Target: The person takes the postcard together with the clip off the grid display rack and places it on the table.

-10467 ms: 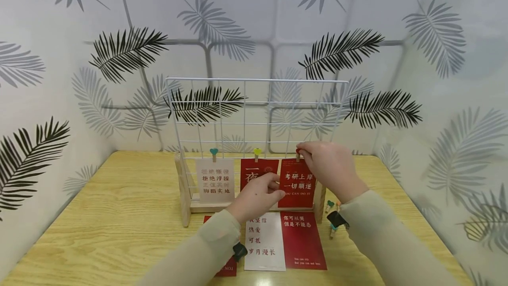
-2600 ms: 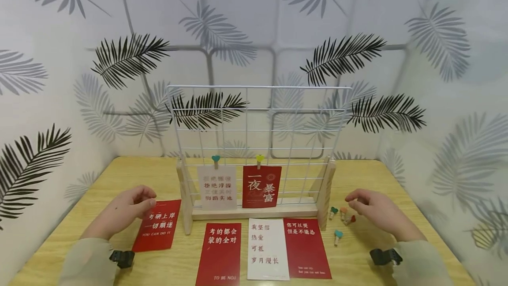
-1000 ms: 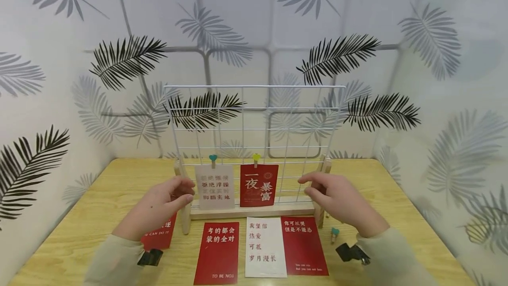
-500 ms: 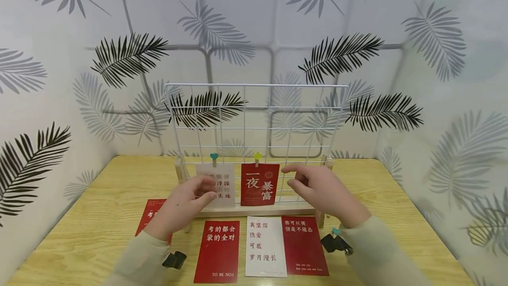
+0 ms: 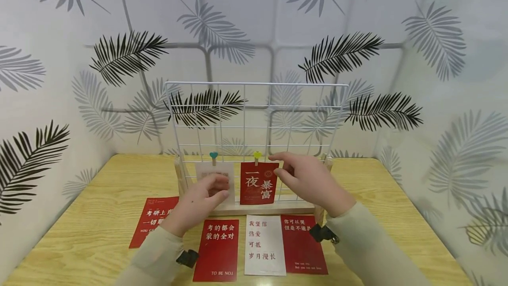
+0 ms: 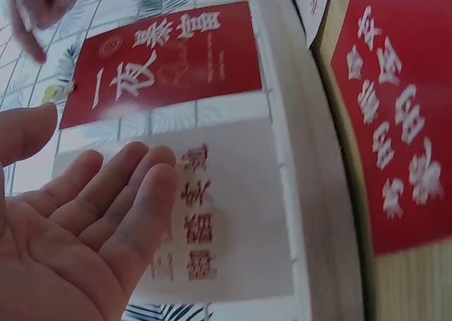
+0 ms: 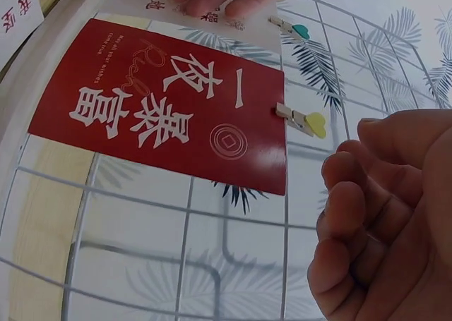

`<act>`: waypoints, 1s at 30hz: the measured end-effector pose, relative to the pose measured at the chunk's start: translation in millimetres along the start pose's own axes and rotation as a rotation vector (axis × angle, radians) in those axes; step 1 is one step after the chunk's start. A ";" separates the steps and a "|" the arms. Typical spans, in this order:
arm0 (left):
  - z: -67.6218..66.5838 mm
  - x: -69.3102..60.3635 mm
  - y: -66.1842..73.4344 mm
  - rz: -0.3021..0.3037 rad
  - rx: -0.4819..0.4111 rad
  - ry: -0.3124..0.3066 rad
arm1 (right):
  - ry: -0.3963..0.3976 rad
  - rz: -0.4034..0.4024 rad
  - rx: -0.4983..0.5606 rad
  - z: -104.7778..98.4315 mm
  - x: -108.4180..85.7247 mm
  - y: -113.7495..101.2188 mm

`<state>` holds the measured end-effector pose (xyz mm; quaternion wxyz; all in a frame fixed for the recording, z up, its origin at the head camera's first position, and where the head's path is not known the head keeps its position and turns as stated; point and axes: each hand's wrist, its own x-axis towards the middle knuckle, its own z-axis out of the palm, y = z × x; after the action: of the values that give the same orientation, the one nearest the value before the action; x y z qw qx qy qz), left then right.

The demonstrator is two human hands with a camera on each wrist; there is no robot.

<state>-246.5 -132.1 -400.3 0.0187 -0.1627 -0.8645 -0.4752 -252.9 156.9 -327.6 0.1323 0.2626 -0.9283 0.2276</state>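
Observation:
A white wire grid rack (image 5: pixel 258 84) stands on wooden feet. From it hang a white card (image 6: pixel 233 215) under a teal heart-topped clothespin (image 5: pixel 214 157) and a red card (image 7: pixel 176 109) under a yellow heart-topped clothespin (image 7: pixel 302 120). My left hand (image 5: pixel 202 202) is before the white card, fingers loosely extended and holding nothing; whether it touches the card I cannot tell. My right hand (image 5: pixel 307 178) is just right of the yellow clothespin, index finger pointing at it. In the right wrist view a gap separates its relaxed fingers (image 7: pixel 346 208) from that clothespin.
On the wood-grain table (image 5: pixel 91 206), a red card (image 5: pixel 148 215) lies left, partly behind my left arm. In front of the rack lie another red card (image 5: pixel 216 255), a white card (image 5: pixel 265 250) and a third red card (image 5: pixel 305 250). Leaf-patterned covering surrounds the table.
The red card once clipped at the rack's right now lies on the table at left. Since then both hands have come inward from the sides toward the hanging cards; my right arm hides the loose clothespins.

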 end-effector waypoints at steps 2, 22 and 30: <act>4.1 1.5 0.3 0.002 -0.011 -0.012 | -0.004 -0.001 -0.021 1.1 4.4 -4.1; 38.3 10.3 8.1 -0.046 0.046 0.002 | 0.027 -0.089 -0.330 16.6 33.7 -17.5; 43.9 14.7 9.5 -0.028 0.081 0.065 | 0.060 -0.084 -0.369 22.8 40.6 -18.8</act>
<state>-252.2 -87.2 -413.9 0.0470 -0.1343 -0.8842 -0.4450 -279.0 114.1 -325.8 0.2150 0.2655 -0.9382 0.0556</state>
